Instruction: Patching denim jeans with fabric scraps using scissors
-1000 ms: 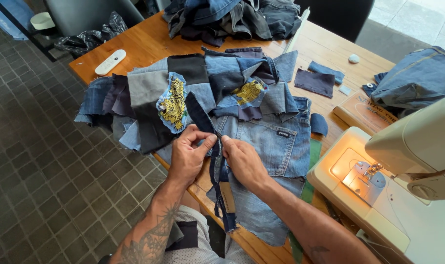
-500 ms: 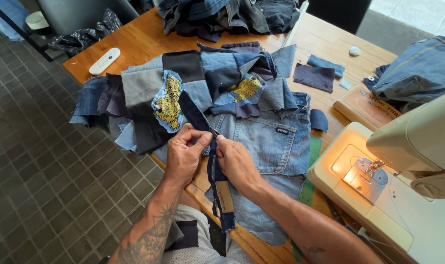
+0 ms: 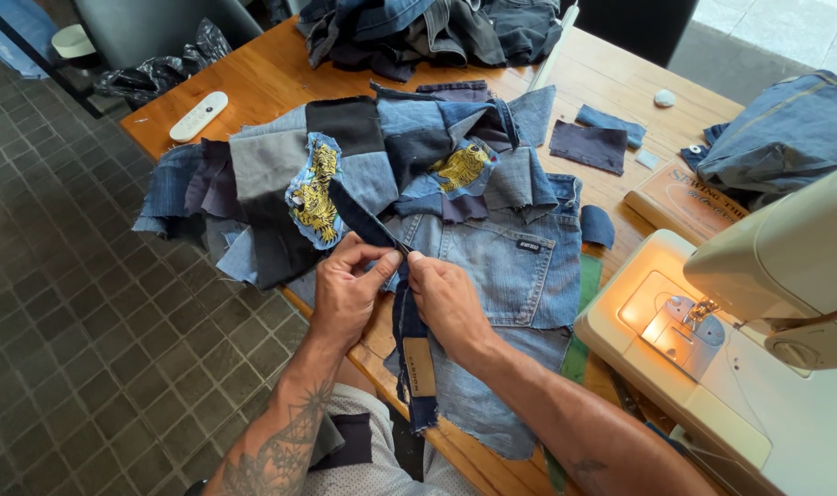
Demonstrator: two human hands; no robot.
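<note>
A dark denim waistband strip (image 3: 411, 354) with a tan leather tag runs from the patchwork down over the table's near edge. My left hand (image 3: 345, 289) and my right hand (image 3: 446, 298) pinch it between thumbs and fingers, side by side, just above a light blue jeans panel (image 3: 510, 266). Beyond my hands lies a patchwork denim piece (image 3: 363, 156) with two yellow tiger patches (image 3: 313, 193), spread over the wooden table (image 3: 271, 73).
A white sewing machine (image 3: 758, 312) with its lamp on stands at the right. Piled jeans (image 3: 418, 28) lie at the far edge, folded denim (image 3: 786, 129) at the right, a white remote (image 3: 198, 115) at the left. Small denim scraps (image 3: 588, 145) lie loose. Tiled floor is on the left.
My hands stay pinched on the strip and have shifted slightly along it. The view has drifted a little; the fabric pile looks the same.
</note>
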